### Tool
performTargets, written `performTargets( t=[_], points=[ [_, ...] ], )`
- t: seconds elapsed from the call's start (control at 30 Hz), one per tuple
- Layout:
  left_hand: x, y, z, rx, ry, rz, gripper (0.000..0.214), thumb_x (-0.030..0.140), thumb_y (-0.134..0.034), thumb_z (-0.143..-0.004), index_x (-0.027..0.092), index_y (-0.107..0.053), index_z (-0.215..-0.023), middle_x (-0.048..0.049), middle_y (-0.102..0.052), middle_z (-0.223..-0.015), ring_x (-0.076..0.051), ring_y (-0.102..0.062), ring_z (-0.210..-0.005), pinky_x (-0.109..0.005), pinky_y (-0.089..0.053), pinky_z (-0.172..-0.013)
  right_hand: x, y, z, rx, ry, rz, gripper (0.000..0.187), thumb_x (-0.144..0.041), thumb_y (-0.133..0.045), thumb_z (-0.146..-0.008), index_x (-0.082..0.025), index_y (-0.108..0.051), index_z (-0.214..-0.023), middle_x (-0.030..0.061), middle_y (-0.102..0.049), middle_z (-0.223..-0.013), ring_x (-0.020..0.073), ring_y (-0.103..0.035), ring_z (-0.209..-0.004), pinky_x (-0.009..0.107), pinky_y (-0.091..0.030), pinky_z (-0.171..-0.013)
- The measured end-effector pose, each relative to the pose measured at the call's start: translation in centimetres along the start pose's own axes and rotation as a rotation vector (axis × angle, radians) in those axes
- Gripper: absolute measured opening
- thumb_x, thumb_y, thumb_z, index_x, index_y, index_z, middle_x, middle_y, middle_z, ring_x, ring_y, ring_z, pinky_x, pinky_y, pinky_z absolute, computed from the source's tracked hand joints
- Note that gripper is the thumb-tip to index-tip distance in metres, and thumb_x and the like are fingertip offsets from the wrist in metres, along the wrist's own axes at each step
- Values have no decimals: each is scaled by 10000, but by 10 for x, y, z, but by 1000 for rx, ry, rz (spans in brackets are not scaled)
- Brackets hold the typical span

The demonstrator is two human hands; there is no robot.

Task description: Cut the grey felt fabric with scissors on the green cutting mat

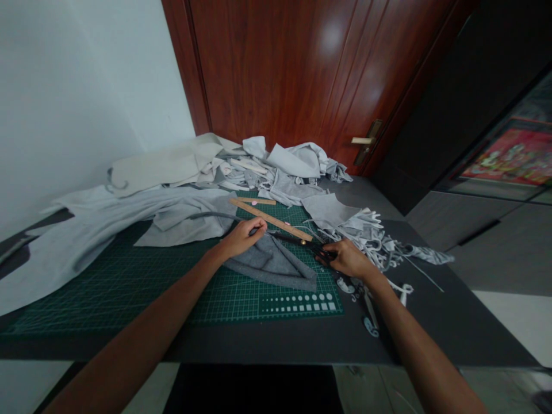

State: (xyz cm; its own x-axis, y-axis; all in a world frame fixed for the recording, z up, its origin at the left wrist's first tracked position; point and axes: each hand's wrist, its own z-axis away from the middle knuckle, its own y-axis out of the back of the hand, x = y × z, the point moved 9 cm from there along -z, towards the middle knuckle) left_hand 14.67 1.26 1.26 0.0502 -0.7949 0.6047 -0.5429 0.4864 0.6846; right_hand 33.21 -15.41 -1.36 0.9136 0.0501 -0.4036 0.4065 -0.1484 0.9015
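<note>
Dark grey cloth (269,264) lies on your green cutting mat (207,299), its upper edge pinched in your left hand (245,236). Your right hand's (350,260) wrapped round the black scissors' (303,242) handles, blades pointing left, right by that wooden ruler (276,222).

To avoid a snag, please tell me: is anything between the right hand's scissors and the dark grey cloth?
Nothing visible stands between the scissors and the dark grey cloth; a wooden ruler lies beyond the scissors.
</note>
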Motion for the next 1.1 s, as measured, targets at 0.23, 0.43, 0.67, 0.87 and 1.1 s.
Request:
performTargets(
  t=[0.23, 0.43, 0.67, 0.87, 1.1],
  points=[
    [-5, -2, 0, -3, 6, -4, 264, 378, -415, -994, 187, -536, -858, 31, -562, -738, -133, -558, -708, -240, -401, -694, 8, -2, 0, -13, -25, 8, 285, -342, -595, -830, -185, -539, -599, -9, -515, -536, 110, -422, -492, 243, -282, -504],
    [-3, -1, -1, 5, -5, -5, 253, 368, -421, -995, 186, -537, -862, 35, -553, -731, -128, -553, -701, -235, -395, -687, 10, -4, 2, -30, -46, -7, 287, -358, -600, -815, -191, -510, -600, -15, -501, -544, 107, -418, -497, 234, -277, -493],
    [-1, 1, 0, 12, -3, 0, 256, 363, -421, -995, 185, -527, -846, 38, -531, -721, -123, -538, -692, -235, -389, -687, 11, -4, 3, -26, -39, 4, 299, -381, -611, -818, -186, -531, -606, -23, -494, -537, 101, -401, -495, 237, -276, -492],
    [-2, 0, 0, 5, 0, -7, 247, 356, -421, -992, 186, -528, -848, 37, -539, -726, -124, -546, -699, -236, -392, -691, 11, 0, 4, -23, -34, 13, 327, -412, -615, -832, -180, -542, -613, -19, -499, -537, 102, -409, -488, 234, -271, -482],
    [-4, -1, 0, 2, -1, -3, 237, 353, -426, -997, 188, -531, -863, 35, -550, -742, -127, -551, -714, -234, -394, -698, 10, -1, 3, -23, -26, 22, 346, -429, -610, -841, -185, -522, -613, -17, -499, -535, 104, -411, -486, 233, -273, -486]
  ],
)
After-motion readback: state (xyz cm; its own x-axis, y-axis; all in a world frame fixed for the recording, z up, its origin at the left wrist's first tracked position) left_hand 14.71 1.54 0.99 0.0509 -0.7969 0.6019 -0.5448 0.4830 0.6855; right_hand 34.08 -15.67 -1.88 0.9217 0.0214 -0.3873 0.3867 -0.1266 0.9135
